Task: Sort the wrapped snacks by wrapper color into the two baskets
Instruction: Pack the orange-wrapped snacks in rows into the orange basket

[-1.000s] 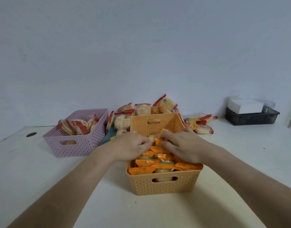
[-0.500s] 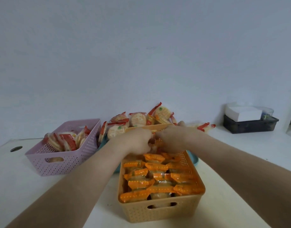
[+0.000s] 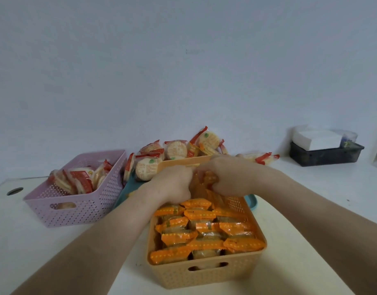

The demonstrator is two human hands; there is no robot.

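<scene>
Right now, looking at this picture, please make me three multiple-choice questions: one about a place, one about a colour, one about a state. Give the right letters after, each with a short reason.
1. Where do both hands work?
A. At the far end of the orange basket
B. Inside the pink basket
C. Over the black tray

2. What colour are the wrapper ends in the pink basket?
A. Green
B. Red
C. Blue

3. How full is the orange basket?
A. Bare inside
B. Holding one snack
C. Packed nearly to the rim

Answers:
1. A: the left hand and right hand meet over the far end of the orange basket.
2. B: the snacks in the pink basket have red ends.
3. C: orange-wrapped snacks fill it in rows close to the rim.
</scene>
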